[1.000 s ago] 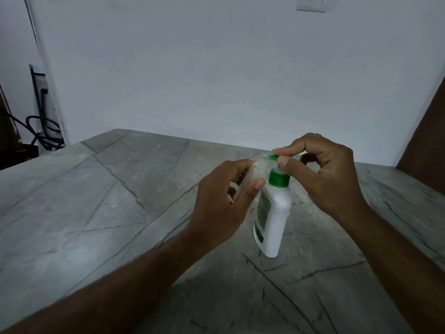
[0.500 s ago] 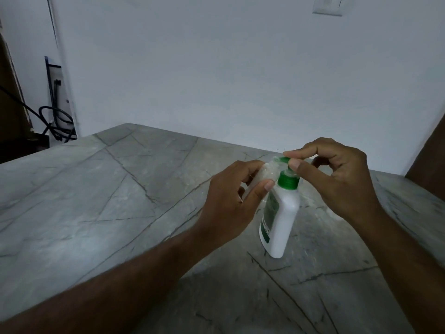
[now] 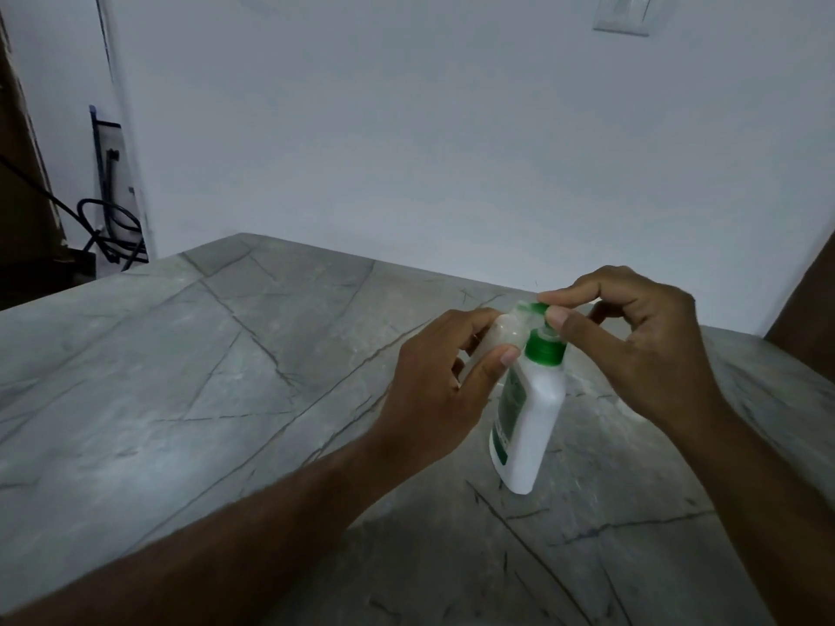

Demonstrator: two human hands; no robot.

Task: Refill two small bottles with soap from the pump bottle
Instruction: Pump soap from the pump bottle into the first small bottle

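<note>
I am still gripping the small bottle [image 3: 508, 329] in my left hand [image 3: 445, 390] against the spout while my right hand [image 3: 632, 345] keeps pinching the pump bottle's [image 3: 528, 413] green top on the bench [image 3: 180, 377], so filling seems ongoing.

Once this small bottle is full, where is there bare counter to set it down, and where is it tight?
Bare stone runs left of the left hand, out to the counter edge and back to the wall. A smaller bare strip lies near the camera, between the forearms. It is crowded at the pump bottle, where the right hand and small bottle meet.
</note>
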